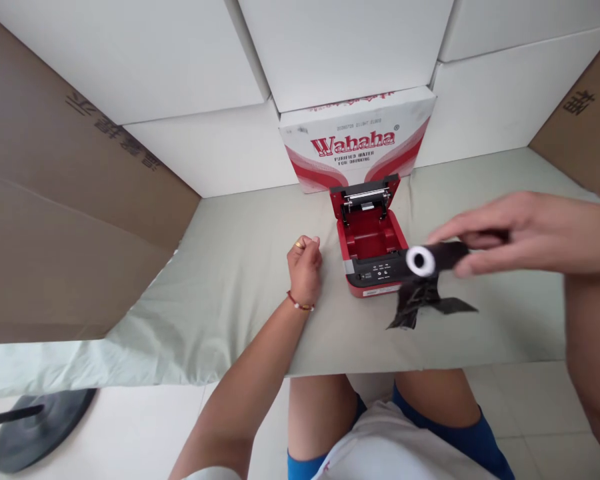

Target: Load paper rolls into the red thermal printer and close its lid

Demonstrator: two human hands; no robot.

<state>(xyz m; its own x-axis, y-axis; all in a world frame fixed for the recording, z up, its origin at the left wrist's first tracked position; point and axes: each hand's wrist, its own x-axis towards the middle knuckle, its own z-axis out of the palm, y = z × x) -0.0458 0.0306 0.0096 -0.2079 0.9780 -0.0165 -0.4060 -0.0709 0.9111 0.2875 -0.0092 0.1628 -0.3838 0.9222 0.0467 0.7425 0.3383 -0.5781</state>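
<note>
A small red and black label printer (375, 283) sits on the cloth-covered table with its lid (365, 193) raised. Its red inner bay shows no roll inside. My right hand (525, 233) grips a paper roll (421, 261) in black wrapping between thumb and fingers, above the printer's front right corner. The roll's white end with a dark core hole faces left, and torn black wrapping (415, 300) hangs below it. Left of the printer, my left hand (305, 267) rests on the cloth in a loose fist, apart from the printer.
Behind the printer stands a white and red Wahaha water carton (355, 143) against stacked white boxes (205, 147). Brown cardboard boxes flank the table at left (70, 200) and right (580, 113). A black round stand base (45, 427) is on the floor at lower left.
</note>
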